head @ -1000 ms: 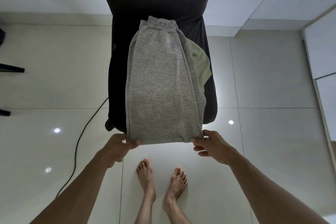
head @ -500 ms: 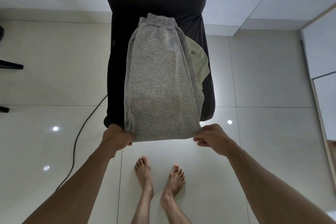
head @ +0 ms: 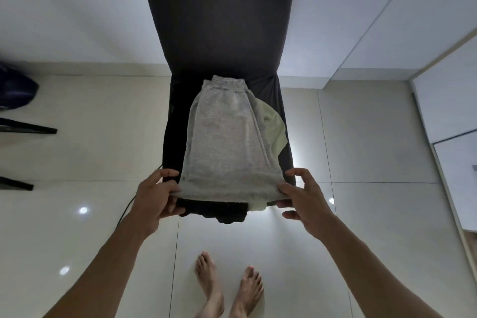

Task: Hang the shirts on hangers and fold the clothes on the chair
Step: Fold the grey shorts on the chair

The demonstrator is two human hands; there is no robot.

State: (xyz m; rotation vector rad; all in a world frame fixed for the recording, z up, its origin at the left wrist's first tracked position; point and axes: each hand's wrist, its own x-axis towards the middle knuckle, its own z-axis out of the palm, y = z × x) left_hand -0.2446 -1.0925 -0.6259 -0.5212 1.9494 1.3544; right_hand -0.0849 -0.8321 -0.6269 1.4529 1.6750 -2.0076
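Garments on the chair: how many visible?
3. Grey sweatpants on top, pale green garment poking out right, black garment hanging beneath the front edge. More may be hidden underneath.

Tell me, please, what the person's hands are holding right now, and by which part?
Both hands hold the grey sweatpants by the near edge: the left hand pinches its left corner, the right hand its right corner.

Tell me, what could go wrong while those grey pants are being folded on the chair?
The left hand and right hand pinch only the near corners of the grey pants, so a corner could slip. The pale green garment beneath sticks out sideways and might get dragged along. The pile lies near the seat edge of the chair and could slide off.
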